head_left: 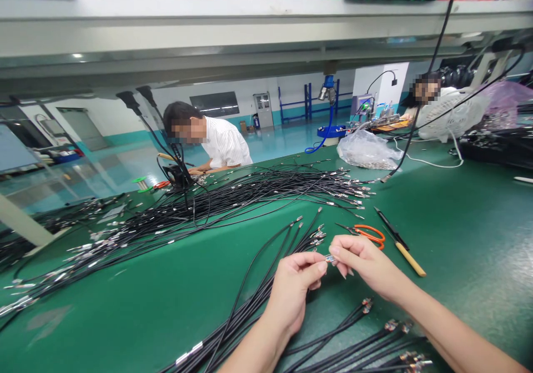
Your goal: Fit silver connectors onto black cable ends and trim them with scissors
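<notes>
Green workbench (470,240), left hand (291,290) and right hand (362,262) pinching metal terminal (330,258), orange scissors (368,235) beside, black cables (187,212) around

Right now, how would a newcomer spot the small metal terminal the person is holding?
On the green workbench, find the left hand and right hand nearest you. The small metal terminal sits between them, raised off the bench, unlike the wire ends lying around it.

Orange-handled scissors (368,235) lie just beyond the right hand (366,265); black cables (245,320) crowd under the left hand (293,290).
</notes>
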Available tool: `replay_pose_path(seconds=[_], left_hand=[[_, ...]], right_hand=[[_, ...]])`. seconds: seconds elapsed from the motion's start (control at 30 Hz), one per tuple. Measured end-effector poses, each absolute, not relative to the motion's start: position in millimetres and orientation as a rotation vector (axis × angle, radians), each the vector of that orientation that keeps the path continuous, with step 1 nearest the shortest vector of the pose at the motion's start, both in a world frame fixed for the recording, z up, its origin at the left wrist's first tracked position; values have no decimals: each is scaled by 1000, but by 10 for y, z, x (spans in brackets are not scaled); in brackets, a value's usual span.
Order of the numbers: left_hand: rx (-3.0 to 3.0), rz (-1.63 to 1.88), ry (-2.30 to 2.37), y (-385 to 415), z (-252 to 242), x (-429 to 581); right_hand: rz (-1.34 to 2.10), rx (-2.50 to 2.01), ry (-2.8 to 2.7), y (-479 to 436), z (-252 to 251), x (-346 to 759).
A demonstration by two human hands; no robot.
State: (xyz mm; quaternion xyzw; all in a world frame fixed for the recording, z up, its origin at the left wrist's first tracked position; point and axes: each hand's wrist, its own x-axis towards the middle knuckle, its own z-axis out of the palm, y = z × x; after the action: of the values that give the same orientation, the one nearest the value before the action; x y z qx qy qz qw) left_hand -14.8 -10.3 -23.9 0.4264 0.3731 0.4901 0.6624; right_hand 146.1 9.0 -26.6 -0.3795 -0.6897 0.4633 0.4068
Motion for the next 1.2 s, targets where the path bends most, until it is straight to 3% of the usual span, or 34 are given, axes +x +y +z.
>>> replay_pose_path(seconds=[0.37, 1.2], left_hand=[[917, 1057, 806, -94, -261, -155], [1174, 1191, 984, -169, -161, -71]], right_hand=[[1455, -885, -1469, 98, -353, 1398], [1264, -950, -1560, -1, -290, 1320]])
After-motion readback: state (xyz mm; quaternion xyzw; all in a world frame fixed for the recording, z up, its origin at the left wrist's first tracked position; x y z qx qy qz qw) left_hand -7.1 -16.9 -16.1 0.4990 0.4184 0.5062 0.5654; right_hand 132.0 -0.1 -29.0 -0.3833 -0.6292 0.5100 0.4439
